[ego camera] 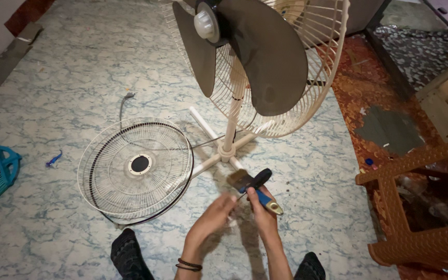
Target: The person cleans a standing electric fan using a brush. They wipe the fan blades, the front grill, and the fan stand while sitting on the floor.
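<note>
The right hand (262,207) is clamped around the blue and black handle of a paintbrush (254,185), its bristles pointing up and away toward the fan. The left hand (214,213) sits just beside it, fingers loosely curled and touching the brush near the ferrule; whether it truly grips cannot be told. The brush looks light and stiff in the handle, soft at the bristles, best held mid-handle as it is now. Just beyond the hands stands a cream pedestal fan (265,57) with dark blades and its front grille off. That detached grille (136,167) lies flat on the floor (68,78), to the left of the left hand; it looks light, springy and easily bent.
</note>
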